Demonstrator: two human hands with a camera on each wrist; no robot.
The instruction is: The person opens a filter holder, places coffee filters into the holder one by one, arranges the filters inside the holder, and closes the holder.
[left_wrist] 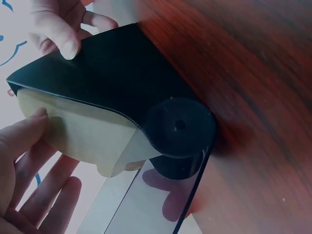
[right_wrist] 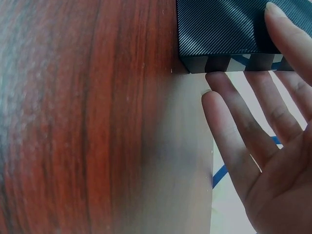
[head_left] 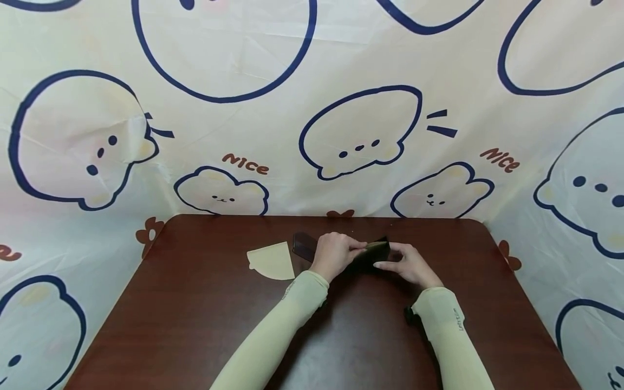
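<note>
A black, fan-shaped coffee filter case [left_wrist: 112, 73] with a see-through hinged lid [left_wrist: 141, 200] stands tilted above the table between the hands. Cream paper coffee filters [left_wrist: 83, 129] stick partly out of its open side. My left hand [head_left: 336, 253] pinches these filters, its thumb flat on the paper in the left wrist view. On the far side, my right hand [head_left: 410, 265] grips the case, thumb on the ribbed face [right_wrist: 219, 29] and fingers at the opposite side. Another cream coffee filter [head_left: 272, 261] lies on the table left of the case lid.
The brown wooden table [head_left: 195, 325] extends around both hands. A white cloth [head_left: 273, 124] printed with blue cartoon outlines hangs behind the table and along its sides.
</note>
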